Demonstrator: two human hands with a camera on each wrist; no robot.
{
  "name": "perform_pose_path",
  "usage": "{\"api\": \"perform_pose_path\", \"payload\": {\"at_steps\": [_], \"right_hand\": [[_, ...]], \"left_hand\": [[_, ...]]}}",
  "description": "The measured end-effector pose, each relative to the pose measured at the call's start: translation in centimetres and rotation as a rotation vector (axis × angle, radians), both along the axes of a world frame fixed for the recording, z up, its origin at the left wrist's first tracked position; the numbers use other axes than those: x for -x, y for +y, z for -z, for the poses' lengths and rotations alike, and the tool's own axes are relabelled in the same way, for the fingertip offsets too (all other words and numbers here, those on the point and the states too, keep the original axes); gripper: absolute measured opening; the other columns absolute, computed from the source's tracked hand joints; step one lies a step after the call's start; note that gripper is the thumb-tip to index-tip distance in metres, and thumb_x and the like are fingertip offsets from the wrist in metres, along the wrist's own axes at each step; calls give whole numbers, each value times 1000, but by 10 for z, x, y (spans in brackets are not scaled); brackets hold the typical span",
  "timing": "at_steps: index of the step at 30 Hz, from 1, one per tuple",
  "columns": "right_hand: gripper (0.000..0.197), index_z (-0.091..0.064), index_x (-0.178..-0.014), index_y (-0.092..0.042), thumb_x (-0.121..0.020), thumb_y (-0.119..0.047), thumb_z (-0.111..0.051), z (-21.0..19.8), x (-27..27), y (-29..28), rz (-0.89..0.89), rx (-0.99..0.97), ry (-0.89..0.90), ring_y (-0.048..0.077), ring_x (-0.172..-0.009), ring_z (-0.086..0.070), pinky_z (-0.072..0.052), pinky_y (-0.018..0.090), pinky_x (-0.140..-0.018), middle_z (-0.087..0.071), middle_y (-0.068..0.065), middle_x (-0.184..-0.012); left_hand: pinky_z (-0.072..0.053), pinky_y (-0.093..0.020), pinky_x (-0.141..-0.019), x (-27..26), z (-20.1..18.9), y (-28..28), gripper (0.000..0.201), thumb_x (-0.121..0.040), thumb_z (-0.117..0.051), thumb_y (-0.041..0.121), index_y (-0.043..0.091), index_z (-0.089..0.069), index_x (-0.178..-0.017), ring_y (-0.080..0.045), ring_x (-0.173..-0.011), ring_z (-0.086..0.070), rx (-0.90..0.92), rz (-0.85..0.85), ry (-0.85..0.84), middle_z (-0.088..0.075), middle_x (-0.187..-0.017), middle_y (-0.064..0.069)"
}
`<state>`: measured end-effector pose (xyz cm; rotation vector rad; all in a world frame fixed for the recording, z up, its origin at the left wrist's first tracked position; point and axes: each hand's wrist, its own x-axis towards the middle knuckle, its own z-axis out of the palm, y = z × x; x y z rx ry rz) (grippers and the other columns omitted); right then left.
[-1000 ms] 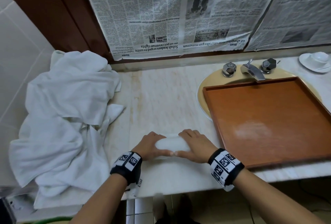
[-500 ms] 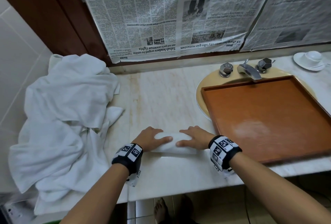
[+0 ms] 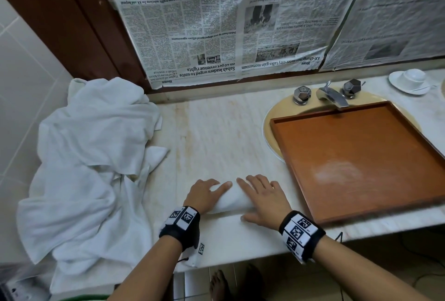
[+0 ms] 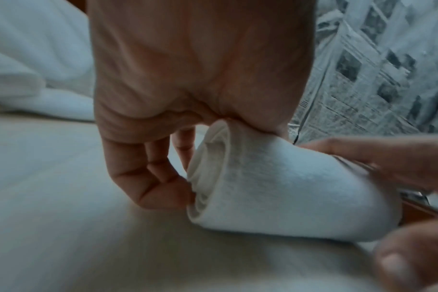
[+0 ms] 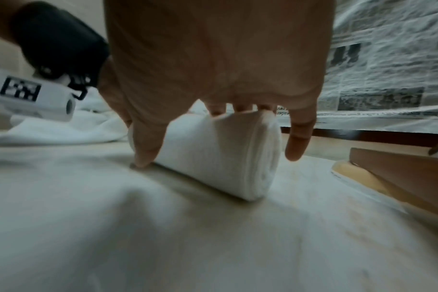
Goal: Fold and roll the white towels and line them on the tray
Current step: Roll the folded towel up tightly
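A white towel roll (image 3: 232, 200) lies crosswise on the marble counter, left of the brown wooden tray (image 3: 361, 156). My left hand (image 3: 204, 194) cups its left end: the palm sits on top and bent fingers (image 4: 148, 177) touch the spiral end of the roll (image 4: 275, 187). My right hand (image 3: 262, 198) presses on the right half with fingers spread nearly straight over the roll (image 5: 220, 154) and the thumb (image 5: 145, 150) down in front. A flat white tail of the towel (image 3: 224, 226) runs from the roll toward me. The tray holds nothing.
A heap of loose white towels (image 3: 91, 168) fills the counter's left end. The tray rests over a sink (image 3: 272, 132) with a chrome tap (image 3: 332, 94). A white cup and saucer (image 3: 410, 80) stands far right. Newspaper (image 3: 228, 23) covers the wall behind.
Both hands stayed on the roll. The right hand's fingers, earlier wrapped close over it, now lie flatter and more spread. The camera has tilted slightly.
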<state>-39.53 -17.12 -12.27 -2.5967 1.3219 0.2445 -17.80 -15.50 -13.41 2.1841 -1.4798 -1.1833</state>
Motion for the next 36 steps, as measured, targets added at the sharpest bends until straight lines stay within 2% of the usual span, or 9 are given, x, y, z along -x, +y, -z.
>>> {"api": "perform_pose_path", "payload": {"at_steps": [4,8,14,17,21,23,28,32,36], "right_hand": [[94,-21,-151,-31,-72,-53,-67,0,-6,-9,13,21,55,29,-117,-47,-43,42,-84,-47,2,-136],[86,-24,-149,-29,-77,-56,-63,-12,-13,-18,72,-109,55,27,-115,-47,-43,39,-87,-48,2,-131],[71,-43,-131,-23,-73,-56,-67,-11,-16,-8,179,-248,-19,21,-111,-48,-38,34,-75,-50,-2,-121],[73,-45,-129,-25,-69,-58,-70,-10,-14,-2,229,-307,-63,21,-109,-50,-40,33,-76,-51,-3,-119],[75,-47,-128,-31,-62,-56,-74,-9,-6,4,300,-383,-150,21,-100,-55,-48,35,-81,-56,-3,-114],[70,-51,-124,-30,-62,-53,-77,-12,-4,6,320,-422,-175,20,-98,-57,-50,35,-82,-60,-3,-111],[61,-58,-115,-33,-61,-46,-83,-20,3,7,379,-549,-272,16,-96,-60,-53,29,-78,-64,-7,-106],[67,-54,-119,-36,-60,-50,-83,-26,12,11,372,-622,-284,13,-102,-59,-56,34,-84,-62,-9,-112],[67,-54,-117,-43,-60,-51,-87,-44,28,13,407,-755,-356,11,-105,-61,-56,37,-88,-62,-13,-114]], "left_hand": [[-35,-27,-105,1,2,15,68,-79,-60,74,38,-52,-135,-17,-127,-46,112,17,101,-44,-138,1],[-39,-43,-109,-8,11,34,82,-66,-69,73,57,-34,-139,-20,-129,-39,207,174,62,-26,-147,8],[-44,-46,-102,-12,10,26,77,-64,-76,36,55,-42,-130,-25,-116,-48,231,236,29,-35,-138,7],[-44,-33,-100,-17,7,24,71,-61,-82,30,50,-52,-123,-15,-113,-51,263,254,78,-44,-127,8],[-33,-4,-88,-21,8,30,69,-60,-86,26,53,-53,-115,-7,-111,-51,291,241,119,-47,-121,12],[-31,-1,-86,-20,7,34,69,-60,-88,29,55,-52,-113,-7,-112,-50,284,246,140,-47,-121,11],[-35,-11,-90,-18,-4,39,62,-61,-90,49,51,-56,-113,-3,-111,-50,297,251,182,-52,-118,12],[-47,-27,-97,-16,-14,39,57,-58,-92,48,45,-65,-107,1,-109,-54,311,228,275,-57,-114,15],[-52,-33,-94,-13,-30,38,54,-57,-94,46,45,-68,-104,-2,-109,-58,361,222,363,-61,-113,16]]}}
